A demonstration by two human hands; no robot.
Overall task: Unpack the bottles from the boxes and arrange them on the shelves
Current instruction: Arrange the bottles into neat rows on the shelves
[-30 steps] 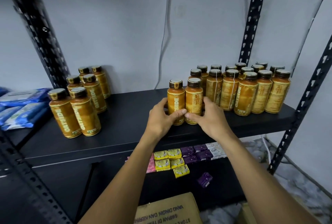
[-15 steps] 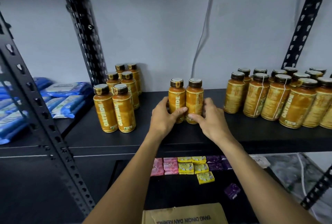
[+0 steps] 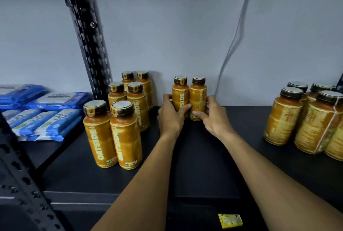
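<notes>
Two orange bottles with dark caps stand upright side by side, deep on the black shelf (image 3: 232, 149) close to the wall. My left hand (image 3: 169, 114) grips the left bottle (image 3: 180, 94) and my right hand (image 3: 213, 117) grips the right bottle (image 3: 198, 95), thumbs nearly meeting in front. To the left stands a group of several like bottles (image 3: 118, 128) in pairs. Another group of bottles (image 3: 306, 119) stands at the right edge of view.
A black perforated upright (image 3: 87, 34) rises behind the left group. Blue flat packs (image 3: 40, 112) lie on the neighbouring shelf at left. A grey cable (image 3: 235, 34) hangs down the wall. A small yellow packet (image 3: 230, 220) lies on the lower shelf.
Both hands have pushed the pair of bottles leftward and toward the wall, away from the right group and nearer the left group. The view has shifted left and closer.
</notes>
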